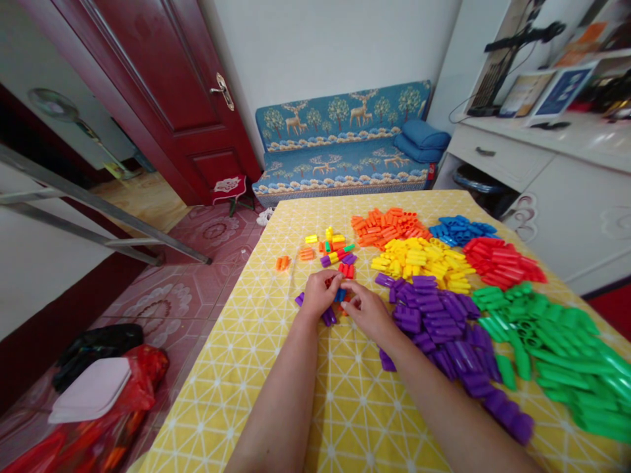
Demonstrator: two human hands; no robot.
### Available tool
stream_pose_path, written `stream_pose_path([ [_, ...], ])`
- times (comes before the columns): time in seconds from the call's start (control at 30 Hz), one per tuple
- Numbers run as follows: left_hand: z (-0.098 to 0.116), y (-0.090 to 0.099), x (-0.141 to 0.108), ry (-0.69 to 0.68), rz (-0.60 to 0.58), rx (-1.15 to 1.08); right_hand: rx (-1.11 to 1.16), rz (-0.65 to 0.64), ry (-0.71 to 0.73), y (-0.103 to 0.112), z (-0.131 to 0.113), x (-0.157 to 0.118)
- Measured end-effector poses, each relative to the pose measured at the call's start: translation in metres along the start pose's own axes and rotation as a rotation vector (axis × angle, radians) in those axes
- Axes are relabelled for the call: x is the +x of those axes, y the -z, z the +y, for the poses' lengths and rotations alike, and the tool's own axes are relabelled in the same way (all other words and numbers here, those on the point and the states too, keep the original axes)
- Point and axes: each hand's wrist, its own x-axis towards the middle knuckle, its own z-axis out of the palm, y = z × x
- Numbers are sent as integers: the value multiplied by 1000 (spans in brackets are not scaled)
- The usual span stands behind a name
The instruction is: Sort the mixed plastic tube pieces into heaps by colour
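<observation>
My left hand [320, 292] is closed, thumb and fingers pressed together near a red piece that is partly hidden. Close beside it, my right hand [363, 307] has its fingers bent towards the left fingertips; what they hold, if anything, is too small to tell. Between and below the hands lie a blue piece [340, 295] and purple pieces [328, 316]. Just beyond them are red pieces [346, 270] and a joined row of purple, yellow, red and green pieces [337, 255]. Small orange pieces [282, 263] lie farther left.
Heaps of orange [389, 226], blue [461, 230], yellow [422, 261], red [503, 263], purple [438, 318] and green pieces [566, 348] cover the right side of the table [236, 387]. A patterned sofa [340, 144] stands behind it, a white cabinet [557, 190] at the right.
</observation>
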Motion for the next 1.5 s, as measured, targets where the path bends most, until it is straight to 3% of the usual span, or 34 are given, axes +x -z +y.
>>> stream_pose_path([
  [0.63, -2, -1, 0, -19, 14, -29, 88, 48, -7, 0, 2, 0],
  [0.87, -2, -1, -1, -19, 39, -18, 23, 31, 72, -1, 8, 4],
  [1.07, -3, -2, 0, -18, 36, -16, -53, 104, 85, -2, 9, 3],
  [1.27, -6, -2, 0, 4, 22, -33, 28, 232, -2, -4, 11, 2],
  [1.37, -7, -2, 0, -2, 16, -18, 105, 249, 14, 8, 3, 4],
  [1.5, -7, -1, 1, -7, 4, -5, 180, 373, 3, 49, -2, 11],
])
